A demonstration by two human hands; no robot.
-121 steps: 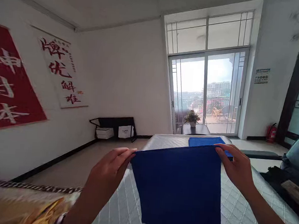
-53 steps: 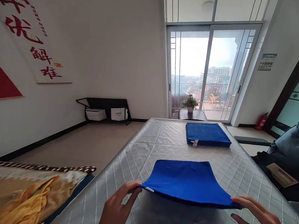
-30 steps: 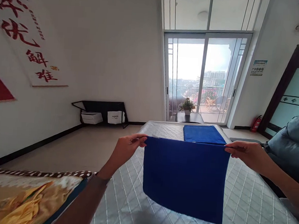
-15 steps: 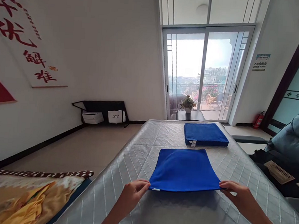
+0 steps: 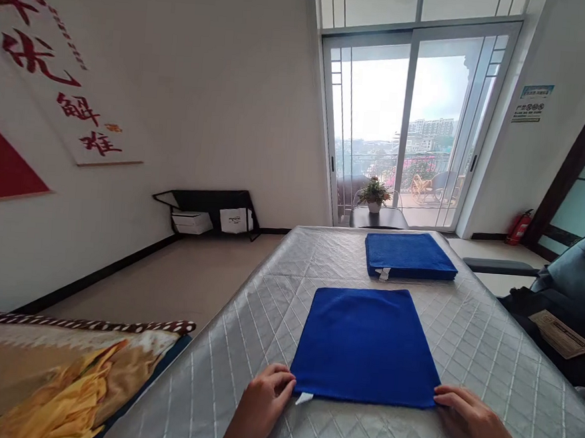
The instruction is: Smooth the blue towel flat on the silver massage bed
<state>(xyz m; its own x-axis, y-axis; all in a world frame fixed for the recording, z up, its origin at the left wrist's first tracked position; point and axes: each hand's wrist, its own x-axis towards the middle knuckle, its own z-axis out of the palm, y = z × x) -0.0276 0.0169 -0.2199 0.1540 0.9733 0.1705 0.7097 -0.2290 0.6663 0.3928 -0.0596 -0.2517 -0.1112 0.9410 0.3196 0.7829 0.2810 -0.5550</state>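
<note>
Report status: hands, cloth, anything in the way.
Left hand pinching near left corner of cloth; right hand at near right corner, grip unclear. Cloth flat on silver cover. Blue stack beyond, apart; nothing obstructing in view.

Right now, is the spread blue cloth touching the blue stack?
No, the silver quilted cover shows between the flat cloth and the stack.

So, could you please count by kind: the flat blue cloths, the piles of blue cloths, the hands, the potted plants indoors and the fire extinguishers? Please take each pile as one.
Flat blue cloth: 1
Pile of blue cloths: 1 (its layers are too fine to count)
Hands: 2, left hand and right hand
Potted plant: 1
Fire extinguisher: 1
Total: 6
</note>
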